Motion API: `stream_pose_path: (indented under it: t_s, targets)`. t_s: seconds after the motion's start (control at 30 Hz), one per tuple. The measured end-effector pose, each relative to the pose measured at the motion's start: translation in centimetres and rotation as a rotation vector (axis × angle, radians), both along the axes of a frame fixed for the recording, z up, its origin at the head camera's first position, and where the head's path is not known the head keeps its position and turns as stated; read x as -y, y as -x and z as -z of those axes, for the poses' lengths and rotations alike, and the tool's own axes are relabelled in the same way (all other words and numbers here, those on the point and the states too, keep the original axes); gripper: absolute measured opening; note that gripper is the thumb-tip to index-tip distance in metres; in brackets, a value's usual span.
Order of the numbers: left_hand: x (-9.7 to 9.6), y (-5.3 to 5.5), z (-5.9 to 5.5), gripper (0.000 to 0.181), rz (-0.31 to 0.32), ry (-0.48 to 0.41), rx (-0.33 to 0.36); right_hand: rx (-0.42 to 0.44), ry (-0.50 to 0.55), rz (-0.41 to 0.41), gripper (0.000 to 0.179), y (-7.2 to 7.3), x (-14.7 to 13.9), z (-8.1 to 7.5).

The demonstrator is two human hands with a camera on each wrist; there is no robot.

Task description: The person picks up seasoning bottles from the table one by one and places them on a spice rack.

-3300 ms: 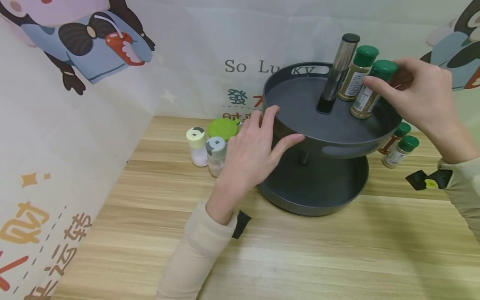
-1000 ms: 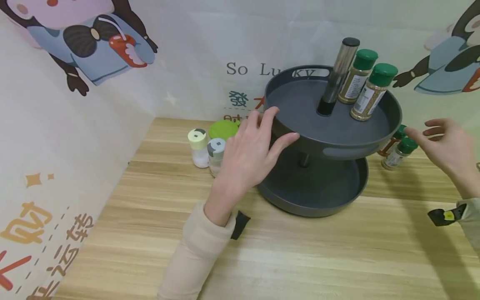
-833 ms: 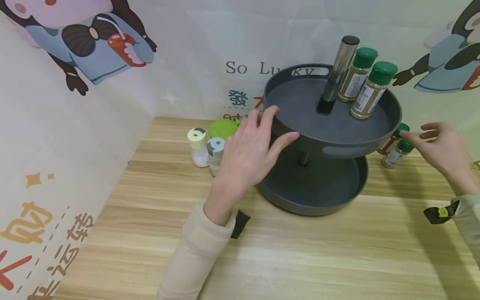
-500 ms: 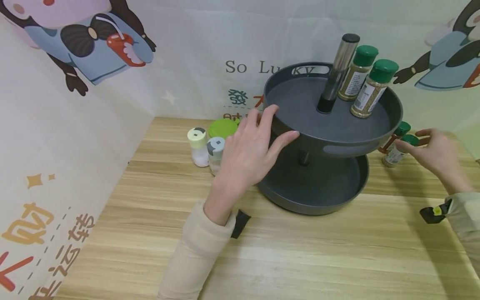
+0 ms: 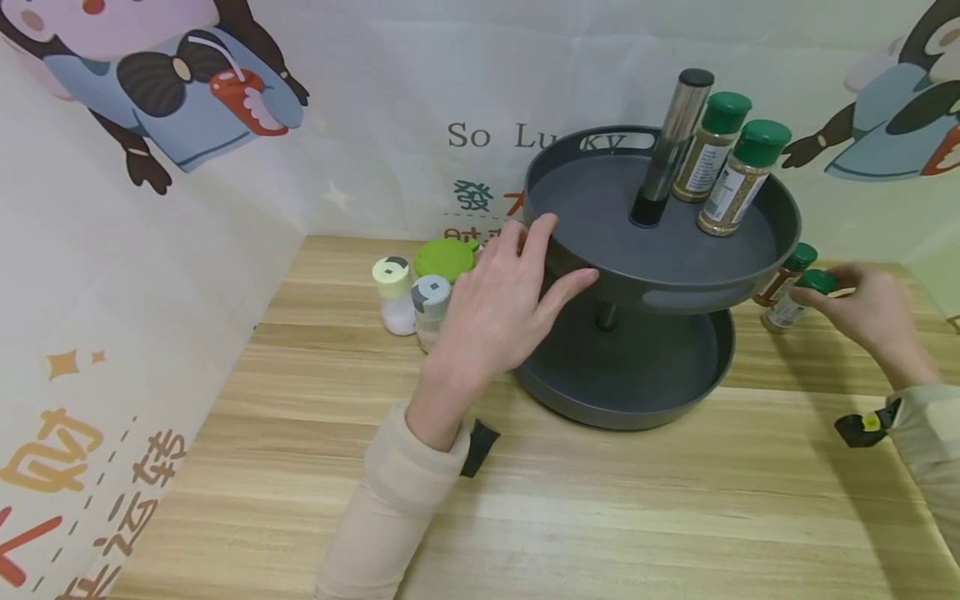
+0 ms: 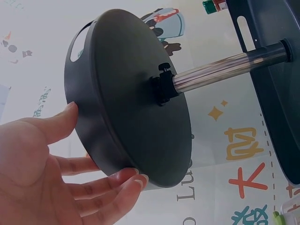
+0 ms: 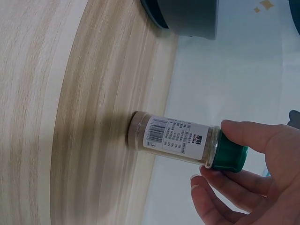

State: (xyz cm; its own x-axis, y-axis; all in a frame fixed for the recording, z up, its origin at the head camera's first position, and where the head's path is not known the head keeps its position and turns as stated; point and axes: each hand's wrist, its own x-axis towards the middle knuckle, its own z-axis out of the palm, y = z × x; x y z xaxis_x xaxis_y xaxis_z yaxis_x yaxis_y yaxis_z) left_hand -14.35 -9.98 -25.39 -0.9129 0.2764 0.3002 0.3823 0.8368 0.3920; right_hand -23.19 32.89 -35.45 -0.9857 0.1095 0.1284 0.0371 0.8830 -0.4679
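Observation:
On the table stands a dark grey two-tier turntable rack, with an upper tray (image 5: 600,242) and a lower tray (image 5: 637,375). My left hand (image 5: 495,308) rests spread against the upper tray's near-left side. In the left wrist view, thumb and fingertips touch the tray's outer wall (image 6: 84,108). To the right of the rack, my right hand (image 5: 870,312) pinches the green cap of a small spice jar (image 7: 176,137). Its base sits at the tabletop. A reddish-brown spice jar (image 5: 777,286) stands just behind. Two green-capped spice jars, a front one (image 5: 729,196) and a rear one (image 5: 702,162), stand on the upper tray.
A clear post with a black cap (image 5: 667,150) rises from the upper tray. Left of the rack stand a yellow-topped shaker (image 5: 395,300), a grey-topped shaker (image 5: 431,308) and a green-lidded container (image 5: 445,260). A printed cloth (image 5: 375,125) hangs behind the wooden table (image 5: 600,508).
My right hand has left the front jar on the upper tray, moved down to the table at right and taken hold of a small jar's cap. The left hand stays at the tray.

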Motion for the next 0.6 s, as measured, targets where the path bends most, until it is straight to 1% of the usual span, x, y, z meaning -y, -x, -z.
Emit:
stream_pose_path:
  t_s: [0.07, 0.17, 0.2, 0.27, 0.3, 0.4, 0.5, 0.53, 0.6]
  targets:
    - [0.0, 0.0, 0.1, 0.071, 0.010, -0.005, 0.000, -0.014, 0.020, -0.001, 0.059, 0.3, -0.9, 0.5]
    - [0.0, 0.1, 0.1, 0.070, 0.022, -0.015, -0.006, -0.061, 0.001, 0.038, 0.060, 1.1, -2.7, 1.7]
    - [0.0, 0.1, 0.2, 0.070, 0.025, -0.017, -0.008, -0.065, 0.013, 0.044, 0.062, 1.1, -2.9, 1.8]
    - [0.1, 0.2, 0.2, 0.070, 0.029, -0.020, -0.010, -0.052, 0.049, 0.049, 0.067, 0.7, -2.9, 1.3]
    - [0.1, 0.2, 0.2, 0.070, 0.030, -0.022, -0.010, -0.055, 0.046, 0.085, 0.065, 0.6, -2.7, 1.1]
    - [0.1, 0.2, 0.2, 0.070, 0.034, -0.023, -0.011, -0.036, 0.096, 0.067, 0.069, -0.8, -1.2, -1.0]
    - [0.1, 0.2, 0.3, 0.069, 0.038, -0.025, -0.016, -0.047, 0.072, 0.078, 0.066, -1.8, -0.1, -2.4]
    - [0.0, 0.2, 0.3, 0.069, 0.039, -0.025, -0.017, -0.042, 0.081, 0.054, 0.067, -2.3, 0.2, -2.9]
    - [0.0, 0.2, 0.3, 0.069, 0.041, -0.027, -0.019, -0.049, 0.089, 0.069, 0.067, -2.6, 0.4, -3.4]
